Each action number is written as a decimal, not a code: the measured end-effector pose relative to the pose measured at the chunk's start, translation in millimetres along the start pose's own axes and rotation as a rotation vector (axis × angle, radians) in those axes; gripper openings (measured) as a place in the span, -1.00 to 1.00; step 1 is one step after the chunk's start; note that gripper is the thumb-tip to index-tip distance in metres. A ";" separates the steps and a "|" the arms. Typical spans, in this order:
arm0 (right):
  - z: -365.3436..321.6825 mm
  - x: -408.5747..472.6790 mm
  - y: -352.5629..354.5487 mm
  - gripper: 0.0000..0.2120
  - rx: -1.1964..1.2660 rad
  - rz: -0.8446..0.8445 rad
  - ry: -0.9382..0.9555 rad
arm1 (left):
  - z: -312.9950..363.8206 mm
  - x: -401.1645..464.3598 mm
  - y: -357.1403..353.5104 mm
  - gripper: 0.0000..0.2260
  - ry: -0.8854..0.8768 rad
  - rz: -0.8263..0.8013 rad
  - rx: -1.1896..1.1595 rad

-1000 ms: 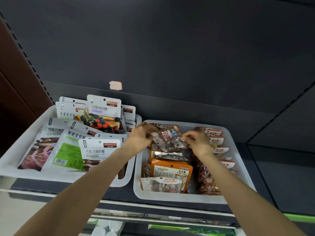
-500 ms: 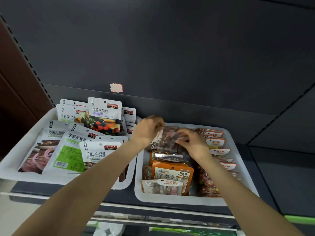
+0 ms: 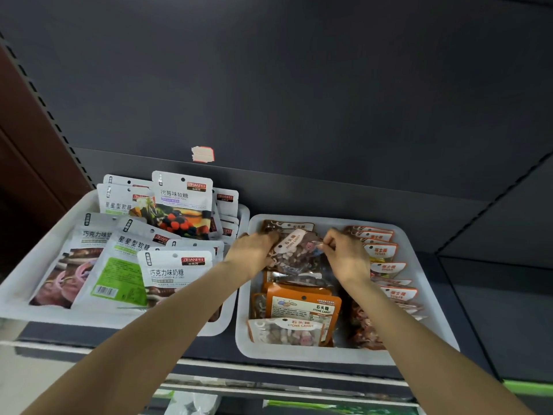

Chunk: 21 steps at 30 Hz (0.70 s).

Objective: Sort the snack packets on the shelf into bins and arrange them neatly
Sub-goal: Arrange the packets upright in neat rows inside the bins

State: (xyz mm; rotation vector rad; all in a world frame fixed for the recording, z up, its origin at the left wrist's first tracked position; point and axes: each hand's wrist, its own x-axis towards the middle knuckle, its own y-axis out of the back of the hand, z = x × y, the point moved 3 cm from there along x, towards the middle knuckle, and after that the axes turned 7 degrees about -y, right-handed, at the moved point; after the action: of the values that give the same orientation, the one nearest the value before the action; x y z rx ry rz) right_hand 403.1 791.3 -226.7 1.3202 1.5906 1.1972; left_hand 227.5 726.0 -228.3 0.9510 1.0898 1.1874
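Two white bins stand side by side on the dark shelf. The right bin (image 3: 431, 265) holds orange stone candy packets (image 3: 302, 307) in its left column and a row of sugar packets (image 3: 386, 253) along its right side. Over the back of that bin, a clear stone candy packet (image 3: 294, 253) is tilted between my hands. My left hand (image 3: 254, 250) grips its left edge and my right hand (image 3: 344, 256) pinches its right edge. The left bin (image 3: 36, 313) is full of grey-white gummy and milk candy pouches (image 3: 173, 274).
The shelf's dark back wall (image 3: 299, 100) rises behind the bins, with a small red-edged label (image 3: 203, 153) on it. Bare shelf surface (image 3: 493, 295) lies right of the right bin. A lower shelf with more goods shows below the front edge (image 3: 269, 366).
Both hands have carried the clear stone candy packet toward the back of the right bin and lowered it there. Its printed header has turned to face up.
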 end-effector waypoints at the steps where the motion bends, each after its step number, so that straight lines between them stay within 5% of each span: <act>1: 2.9 -0.1 -1.2 -0.89 0.001 -0.002 -0.012 | 0.9 1.3 1.5 -0.70 0.000 0.010 -0.008; 7: 12.1 -4.3 -3.0 -0.80 -0.018 -0.014 -0.013 | 13.0 12.7 28.5 -0.81 -0.079 0.385 0.038; 10: 2.5 -5.6 -0.8 -0.68 0.146 -0.044 0.067 | 15.8 14.1 15.2 -0.79 -0.081 0.281 0.117; 18: -6.8 0.0 -5.9 -0.80 -0.151 -0.066 0.095 | 17.9 -0.7 8.4 -0.70 -0.208 0.339 -0.180; 21: -8.6 0.3 -9.1 -0.80 -0.176 -0.049 0.042 | 14.9 -8.8 -0.2 -0.78 -0.205 0.157 -0.380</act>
State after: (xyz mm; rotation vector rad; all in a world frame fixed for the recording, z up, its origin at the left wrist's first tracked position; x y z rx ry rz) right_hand 392.3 789.5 -232.9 1.1442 1.5008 1.3107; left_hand 241.7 717.1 -223.9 0.8480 0.6065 1.3341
